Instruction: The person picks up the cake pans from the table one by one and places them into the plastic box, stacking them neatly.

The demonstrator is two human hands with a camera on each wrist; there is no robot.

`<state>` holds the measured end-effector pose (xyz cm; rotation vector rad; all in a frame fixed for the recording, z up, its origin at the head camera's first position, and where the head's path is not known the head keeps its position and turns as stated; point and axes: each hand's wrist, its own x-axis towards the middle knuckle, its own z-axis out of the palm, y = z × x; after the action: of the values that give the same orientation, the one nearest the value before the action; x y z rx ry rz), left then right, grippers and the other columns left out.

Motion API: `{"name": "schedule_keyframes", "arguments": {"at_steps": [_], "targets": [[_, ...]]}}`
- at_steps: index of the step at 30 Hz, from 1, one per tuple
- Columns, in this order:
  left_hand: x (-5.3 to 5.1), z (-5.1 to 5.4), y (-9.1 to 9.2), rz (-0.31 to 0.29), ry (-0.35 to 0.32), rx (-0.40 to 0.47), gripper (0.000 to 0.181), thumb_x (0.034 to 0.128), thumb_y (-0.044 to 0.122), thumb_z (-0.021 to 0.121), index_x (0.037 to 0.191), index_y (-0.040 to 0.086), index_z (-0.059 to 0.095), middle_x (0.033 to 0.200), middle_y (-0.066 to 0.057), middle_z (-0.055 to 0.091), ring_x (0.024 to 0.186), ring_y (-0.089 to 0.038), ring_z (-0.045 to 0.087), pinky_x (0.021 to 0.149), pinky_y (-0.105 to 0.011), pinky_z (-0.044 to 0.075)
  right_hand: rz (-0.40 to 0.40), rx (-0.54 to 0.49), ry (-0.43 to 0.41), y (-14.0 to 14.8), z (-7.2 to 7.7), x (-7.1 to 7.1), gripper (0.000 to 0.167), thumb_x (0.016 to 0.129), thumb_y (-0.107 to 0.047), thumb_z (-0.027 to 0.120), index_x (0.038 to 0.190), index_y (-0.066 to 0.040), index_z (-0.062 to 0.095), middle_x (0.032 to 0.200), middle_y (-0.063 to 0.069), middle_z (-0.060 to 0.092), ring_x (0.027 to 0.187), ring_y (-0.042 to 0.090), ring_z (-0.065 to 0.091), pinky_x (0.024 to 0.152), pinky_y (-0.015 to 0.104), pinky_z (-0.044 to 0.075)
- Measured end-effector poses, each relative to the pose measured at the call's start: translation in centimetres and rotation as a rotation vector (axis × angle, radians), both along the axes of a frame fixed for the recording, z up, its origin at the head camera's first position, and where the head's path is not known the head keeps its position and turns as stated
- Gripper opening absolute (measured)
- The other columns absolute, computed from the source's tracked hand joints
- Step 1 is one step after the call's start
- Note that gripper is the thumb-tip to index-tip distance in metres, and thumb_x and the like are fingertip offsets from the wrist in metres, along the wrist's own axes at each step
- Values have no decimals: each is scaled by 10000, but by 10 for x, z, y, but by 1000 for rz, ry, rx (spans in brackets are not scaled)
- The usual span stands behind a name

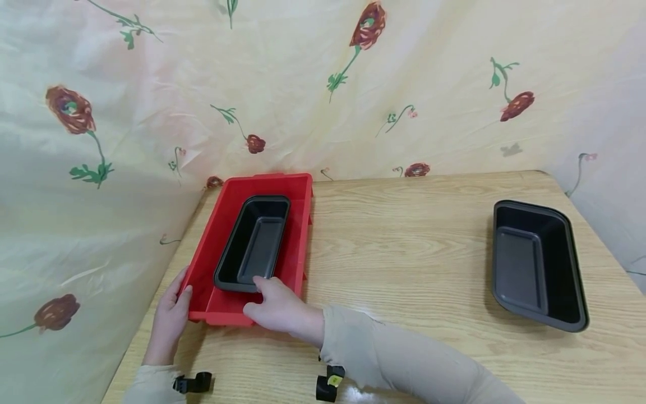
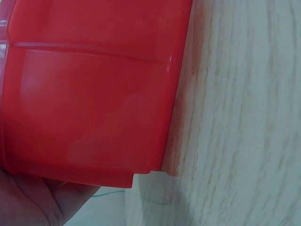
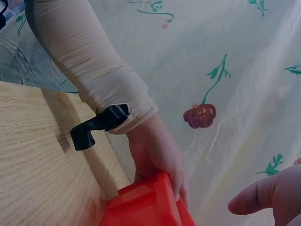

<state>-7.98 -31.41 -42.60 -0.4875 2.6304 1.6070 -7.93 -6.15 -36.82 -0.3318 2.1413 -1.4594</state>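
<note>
A black loaf pan [image 1: 262,247] lies inside a red plastic tray [image 1: 292,275] on the left part of the table. My left hand [image 1: 171,308] grips the tray's near left corner, its thumb on the inner side of the wall. The left wrist view shows that tray's red outer wall [image 2: 94,113] up close. At the pan's near end, my right hand [image 1: 282,308] reaches over the tray with a fingertip touching the pan's rim. Its thumb [image 3: 247,200] stands apart from the pan.
A second black loaf pan [image 1: 520,269] sits near the table's right edge. The wood-grain table [image 1: 404,241] stretches between it and the tray. A flower-printed sheet [image 1: 303,84] hangs behind the table and along its left side.
</note>
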Motion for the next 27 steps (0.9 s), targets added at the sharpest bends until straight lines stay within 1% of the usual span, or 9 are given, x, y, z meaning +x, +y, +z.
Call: {"name": "schedule_keyframes", "arguments": {"at_steps": [2,6,10,15,18,20,22,25,27], "targets": [[0,0,0,4,-6,4,539,1061,254,370,1571,261,197,1557,-164,274,1291,-375,392,870,-285,489,0,-37,27,3,1,0,650,862,-151,661,1461,-58,424,1326,72,504,1033,176,544,831,324,504],[0,0,1,11,-14,10,540,1061,263,371,1572,266,195,1562,-162,268,1295,-376,391,902,-341,489,-5,-92,78,10,3,0,644,850,-127,652,1452,-69,432,1279,41,518,829,107,544,702,245,481],[0,1,1,14,-24,10,543,1061,269,368,1572,269,186,1561,-168,266,1293,-379,392,923,-383,484,3,-120,128,19,5,1,663,842,-143,674,1455,-85,427,1297,18,514,820,81,551,710,224,484],[-1,1,1,11,-12,6,543,1062,249,368,1573,251,186,1557,-177,270,1290,-386,398,927,-402,484,17,-162,147,33,8,1,575,888,-181,668,1426,-141,470,1283,-13,538,858,99,579,758,245,496],[0,0,1,4,7,5,540,1062,230,367,1573,233,192,1554,-187,273,1285,-390,402,892,-319,494,26,-186,151,44,10,2,538,910,-187,661,1417,-167,483,1270,-36,551,873,121,591,761,269,505],[0,0,1,-1,19,9,536,1063,224,363,1572,220,197,1552,-191,274,1282,-388,405,843,-226,487,23,-197,174,52,11,2,526,917,-176,652,1415,-164,485,1273,-31,551,875,135,592,759,280,509],[1,-1,0,-10,28,12,532,1064,225,358,1572,209,200,1551,-197,275,1278,-388,405,799,-166,466,16,-208,195,60,12,3,507,927,-151,633,1413,-153,486,1277,-18,550,884,143,590,774,284,507],[1,-1,0,-13,31,10,533,1064,229,358,1572,206,199,1551,-196,274,1280,-386,402,776,-145,459,5,-228,219,73,14,3,465,939,-111,596,1395,-112,504,1276,29,559,895,162,586,775,294,512],[1,0,0,-12,28,5,535,1063,235,362,1572,212,198,1552,-189,274,1284,-386,399,795,-173,471,-5,-238,232,82,15,3,437,947,-94,573,1381,-89,519,1291,63,563,904,173,585,782,298,511]]}}
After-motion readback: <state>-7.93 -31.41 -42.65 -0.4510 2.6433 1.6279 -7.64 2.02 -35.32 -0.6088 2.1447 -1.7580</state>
